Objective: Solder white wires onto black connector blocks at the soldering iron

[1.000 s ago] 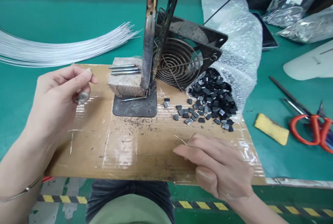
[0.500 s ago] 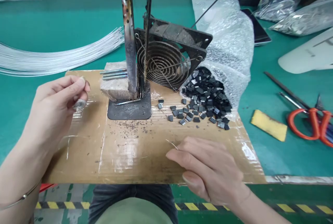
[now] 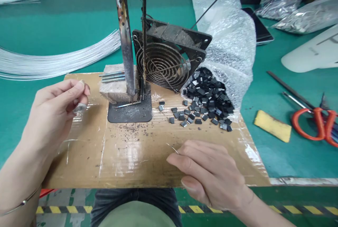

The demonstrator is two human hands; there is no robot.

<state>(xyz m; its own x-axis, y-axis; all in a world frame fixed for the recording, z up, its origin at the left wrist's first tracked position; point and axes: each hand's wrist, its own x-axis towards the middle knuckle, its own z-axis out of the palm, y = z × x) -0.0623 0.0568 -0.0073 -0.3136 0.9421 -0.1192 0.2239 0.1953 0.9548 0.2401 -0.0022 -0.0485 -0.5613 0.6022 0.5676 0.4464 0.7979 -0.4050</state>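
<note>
My left hand point(image 3: 56, 109) is closed in a pinch over the cardboard's left side. Something pale covers a couple of its fingertips; whatever they grip is too small to make out. Low over the cardboard sheet point(image 3: 87, 170), my right hand point(image 3: 208, 172) is closed on a thin silvery wire point(image 3: 172, 147) whose curved end sticks out past the index finger. Between and beyond the hands stands an upright soldering iron point(image 3: 125, 47), tip down over a dark metal plate point(image 3: 129, 114). Beside it is a pale block point(image 3: 116, 91) with thin metal rods on it.
Small black chips point(image 3: 208, 93) spill from bubble wrap point(image 3: 227, 33). A dusty fan point(image 3: 163, 61) leans behind the iron. A bundle of white wires point(image 3: 60, 61) lies at left. At right are a yellow sponge point(image 3: 273, 125), red-handled scissors point(image 3: 307, 137) and plastic bags point(image 3: 311, 12).
The view has shifted slightly, so the bench things sit a little further left. Both hands keep nearly the same pose and their grips look unchanged.
</note>
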